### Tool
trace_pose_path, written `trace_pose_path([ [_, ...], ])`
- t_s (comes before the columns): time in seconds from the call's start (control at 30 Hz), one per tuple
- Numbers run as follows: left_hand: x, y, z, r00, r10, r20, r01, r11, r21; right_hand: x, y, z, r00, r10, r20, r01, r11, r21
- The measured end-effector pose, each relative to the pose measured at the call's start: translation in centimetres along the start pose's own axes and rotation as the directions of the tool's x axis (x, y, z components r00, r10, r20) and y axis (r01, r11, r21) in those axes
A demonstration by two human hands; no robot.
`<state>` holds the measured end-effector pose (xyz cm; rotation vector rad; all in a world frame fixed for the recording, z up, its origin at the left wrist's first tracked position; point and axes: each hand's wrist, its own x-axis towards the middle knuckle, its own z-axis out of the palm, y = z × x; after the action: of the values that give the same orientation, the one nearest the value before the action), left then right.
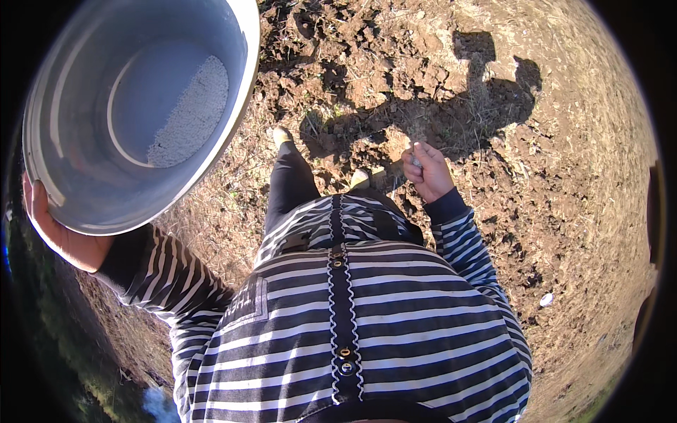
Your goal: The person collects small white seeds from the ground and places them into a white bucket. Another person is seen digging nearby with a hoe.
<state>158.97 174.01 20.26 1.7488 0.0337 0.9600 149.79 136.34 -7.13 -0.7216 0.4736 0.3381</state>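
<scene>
A large grey basin (69,153) is tilted at the upper left, its inside facing me. White granules (193,116) are gathered on one side of its bottom. My left hand (71,238) grips the basin by its near left rim, with some fingers hidden behind the wall. Over the soil to the right, my right hand (431,172) is curled around a small amount of whitish granules (416,160), partly covered by the fingers. That hand is apart from the basin.
Rough, cloddy brown soil (365,69) with dry straw lies underfoot. My shoes (359,178) stand on it. A small white object (546,300) lies on the ground at right. Dark green vegetation (53,338) and bluish haze (158,404) appear at lower left.
</scene>
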Motion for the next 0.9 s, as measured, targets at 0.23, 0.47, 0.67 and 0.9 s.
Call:
trace_pose_path([
  [0.23,5.1,-4.8,3.4,0.996,0.031,0.087,-0.026,0.998,-0.059,3.7,-0.8,2.8,1.000,0.013,-0.021,-0.013,1.000,-0.002],
  [0.47,12.2,-11.9,3.7,0.991,0.078,0.105,-0.072,0.996,-0.057,11.5,-0.3,9.3,0.997,0.050,-0.066,-0.051,0.999,-0.013],
  [0.67,21.3,-17.0,2.1,0.958,0.208,0.198,-0.210,0.978,-0.013,16.9,-2.1,16.1,0.988,-0.054,-0.147,0.051,0.998,-0.024],
  [0.9,27.9,-21.6,1.1,0.982,0.125,0.139,-0.105,0.984,-0.143,17.3,-1.7,17.9,0.949,-0.146,-0.278,0.162,0.986,0.037],
])
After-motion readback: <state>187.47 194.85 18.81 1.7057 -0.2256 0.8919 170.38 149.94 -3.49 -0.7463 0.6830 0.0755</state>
